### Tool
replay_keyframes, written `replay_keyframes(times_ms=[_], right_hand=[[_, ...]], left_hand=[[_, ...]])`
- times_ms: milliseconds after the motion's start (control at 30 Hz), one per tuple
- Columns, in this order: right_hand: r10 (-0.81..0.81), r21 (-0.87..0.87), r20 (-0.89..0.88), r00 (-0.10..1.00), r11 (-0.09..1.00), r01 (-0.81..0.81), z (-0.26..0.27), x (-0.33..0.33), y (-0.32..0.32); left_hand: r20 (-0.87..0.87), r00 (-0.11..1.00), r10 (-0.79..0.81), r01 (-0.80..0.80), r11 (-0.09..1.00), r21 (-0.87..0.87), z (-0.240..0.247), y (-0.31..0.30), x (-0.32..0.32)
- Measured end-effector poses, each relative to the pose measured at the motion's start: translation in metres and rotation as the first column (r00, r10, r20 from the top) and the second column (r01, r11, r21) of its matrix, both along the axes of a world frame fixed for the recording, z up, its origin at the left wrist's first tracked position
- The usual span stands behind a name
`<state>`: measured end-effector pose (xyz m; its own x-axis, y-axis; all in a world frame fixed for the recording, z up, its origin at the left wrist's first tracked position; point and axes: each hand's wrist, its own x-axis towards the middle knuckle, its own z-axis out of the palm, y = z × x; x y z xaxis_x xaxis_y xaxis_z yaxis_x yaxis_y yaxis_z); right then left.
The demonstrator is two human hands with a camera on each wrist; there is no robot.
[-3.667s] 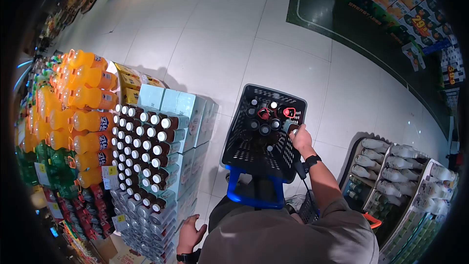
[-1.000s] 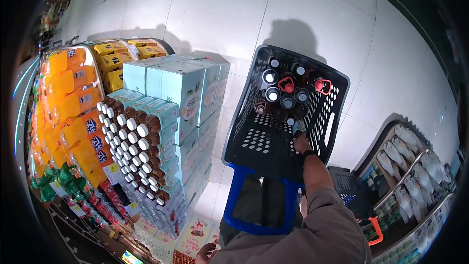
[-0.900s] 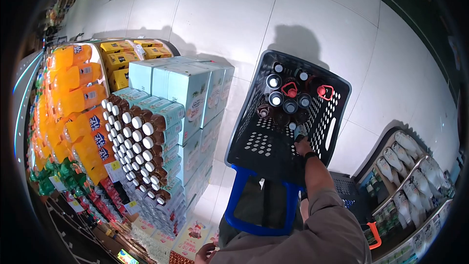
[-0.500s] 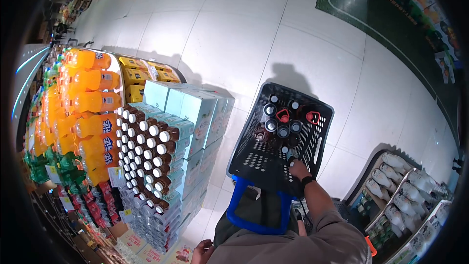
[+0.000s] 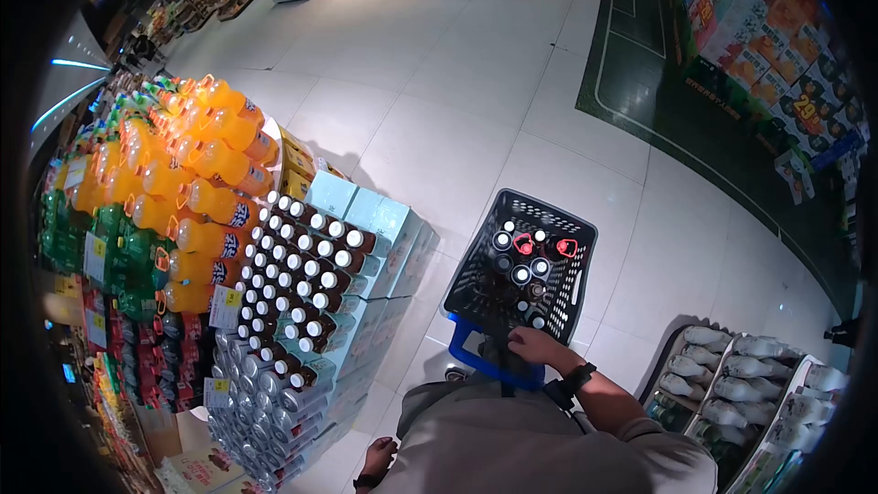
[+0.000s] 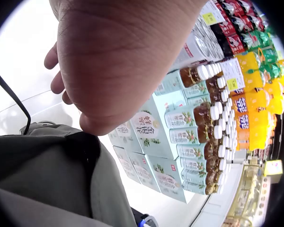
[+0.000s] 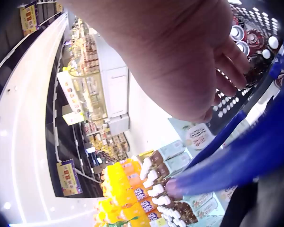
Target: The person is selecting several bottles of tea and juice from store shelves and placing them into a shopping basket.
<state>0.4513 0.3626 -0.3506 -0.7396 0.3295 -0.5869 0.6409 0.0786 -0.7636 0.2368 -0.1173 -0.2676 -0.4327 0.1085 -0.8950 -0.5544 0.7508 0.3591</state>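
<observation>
My right hand is over the near end of a black perforated basket, close to its blue handle. In the right wrist view its fingers are loosely extended and hold nothing. Several dark bottles stand together in the basket, some with white caps and two with red carry rings. A white-capped bottle is nearest to the right hand. My left hand hangs at my side, fingers loosely bent and nothing in them, beside the drink stacks.
At the left are white-capped brown bottles with pale blue cartons, orange soda bottles and silver cans. A rack of white bottles stands at the right. Grey floor tiles stretch ahead.
My right hand, earlier gripping a bottle at the basket's side and then inside it, has let go and drawn back over the near rim. The view has tilted up; the left hand stays low.
</observation>
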Motion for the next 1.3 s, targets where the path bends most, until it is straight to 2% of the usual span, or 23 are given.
replay_keyframes(times_ms=[100,133,167,233,267,367,500,600,633,667,700,733,767,833,867,900,967,1000,1033,1100,1167,1233,1300], right_hand=[[-0.033,-0.028,-0.119,0.992,0.999,0.03,0.048,-0.014,-0.039],[-0.009,0.028,-0.182,0.983,1.0,0.014,0.056,-0.018,-0.054],[0.019,0.084,-0.244,0.97,0.996,0.001,0.063,-0.022,-0.069],[0.108,0.228,-0.189,0.976,0.972,-0.064,0.081,-0.029,-0.095],[0.108,0.317,-0.072,0.992,0.945,-0.08,0.089,-0.03,-0.109],[-0.03,0.526,0.149,0.988,0.849,-0.053,0.089,-0.029,-0.143],[-0.14,0.592,0.209,0.968,0.806,-0.012,0.08,-0.019,-0.165],[-0.081,0.578,0.307,0.948,0.807,-0.118,0.097,-0.024,-0.172],[-0.051,0.578,0.306,0.951,0.803,-0.143,0.093,-0.025,-0.173],[-0.061,0.567,0.317,0.946,0.812,-0.138,0.095,-0.023,-0.176],[-0.063,0.555,0.327,0.943,0.821,-0.137,0.098,-0.024,-0.18],[-0.062,0.551,0.331,0.942,0.823,-0.139,0.1,-0.023,-0.183],[-0.061,0.548,0.335,0.94,0.824,-0.142,0.101,-0.022,-0.186],[-0.085,0.575,0.325,0.942,0.808,-0.126,0.1,-0.015,-0.191],[-0.081,0.586,0.32,0.944,0.8,-0.13,0.1,-0.016,-0.195],[-0.083,0.596,0.322,0.943,0.791,-0.134,0.103,-0.013,-0.198],[-0.112,0.621,0.288,0.951,0.778,-0.096,0.108,-0.011,-0.202],[-0.116,0.636,0.275,0.955,0.767,-0.09,0.107,-0.011,-0.204],[-0.119,0.65,0.261,0.958,0.756,-0.083,0.104,-0.008,-0.204],[-0.103,0.68,0.245,0.964,0.727,-0.095,0.095,-0.005,-0.199],[-0.102,0.694,0.212,0.972,0.716,-0.077,0.088,-0.003,-0.192],[-0.104,0.688,0.205,0.973,0.722,-0.068,0.094,-0.005,-0.191],[-0.115,0.68,0.193,0.974,0.732,-0.048,0.093,-0.005,-0.185]], left_hand=[[0.069,0.997,-0.031,0.031,1.0,-0.004,-0.032,-0.062,-0.003],[-0.051,0.997,-0.054,0.052,0.998,-0.031,-0.036,-0.078,0.008],[-0.052,0.998,-0.045,0.044,0.999,-0.016,-0.039,-0.093,0.011],[-0.069,0.997,0.032,-0.026,0.995,0.093,-0.053,-0.125,0.015],[-0.073,0.996,0.042,-0.034,0.993,0.112,-0.057,-0.143,0.019],[-0.067,0.986,0.151,-0.147,0.987,0.058,-0.048,-0.18,0.034],[-0.142,0.989,0.038,-0.036,0.999,0.017,-0.067,-0.266,0.056],[-0.157,0.957,-0.244,0.226,0.966,-0.121,-0.099,-0.337,0.068],[-0.189,0.867,-0.461,0.449,0.887,-0.105,-0.109,-0.357,0.071],[-0.262,0.673,-0.691,0.683,0.717,-0.137,-0.113,-0.37,0.072],[-0.372,0.398,-0.839,0.846,0.492,-0.205,-0.111,-0.374,0.075],[-0.358,0.496,-0.791,0.788,0.583,-0.196,-0.093,-0.387,0.083],[-0.371,0.522,-0.768,0.763,0.615,-0.201,-0.086,-0.384,0.082],[-0.202,0.624,-0.755,0.735,0.655,-0.176,-0.076,-0.378,0.085],[-0.198,0.831,-0.52,0.527,0.85,-0.022,-0.085,-0.379,0.09],[-0.161,0.958,-0.236,0.258,0.957,0.13,-0.105,-0.388,0.095],[-0.121,0.988,0.097,-0.084,0.991,0.103,-0.106,-0.371,0.099],[0.018,0.976,0.219,-0.22,0.969,0.11,-0.112,-0.366,0.095],[0.022,0.971,0.238,-0.239,0.964,0.118,-0.108,-0.354,0.096],[0.069,0.888,0.454,-0.458,0.886,0.068,-0.1,-0.328,0.1],[0.08,0.884,0.461,-0.467,0.88,0.087,-0.126,-0.326,0.106],[0.16,0.922,0.352,-0.375,0.913,0.158,-0.141,-0.327,0.109],[0.16,0.925,0.343,-0.362,0.927,0.102,-0.144,-0.318,0.11]])
